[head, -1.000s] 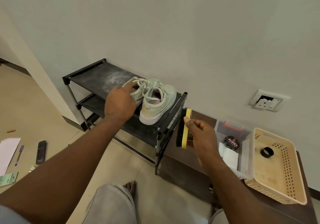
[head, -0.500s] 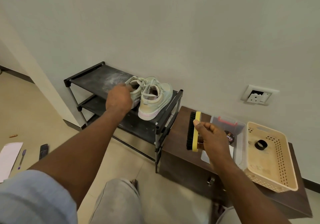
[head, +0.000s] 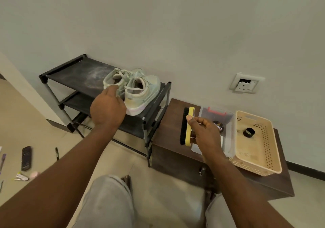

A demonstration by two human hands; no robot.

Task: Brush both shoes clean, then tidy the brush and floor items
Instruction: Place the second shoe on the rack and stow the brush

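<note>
I log the shoes [head: 139, 94] side by side on the top shelf of the black rack [head: 70, 71], heels toward me. My left hand [head: 108, 108] is at the heel of the left-side shoe, its fingers hidden behind the knuckles, so I cannot tell whether it grips. My right hand [head: 205, 132] clasps the brush [head: 188, 127], bristles facing left, over the brown surface [head: 168, 122], beside the clear box [head: 226, 120]. A remote [head: 26, 158] and a pen [head: 56, 153] lie on the floor [head: 17, 113].

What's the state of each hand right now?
Left hand: at the heel of the shoe, fingers hidden; cannot tell.
Right hand: closed, holding the brush.
</note>
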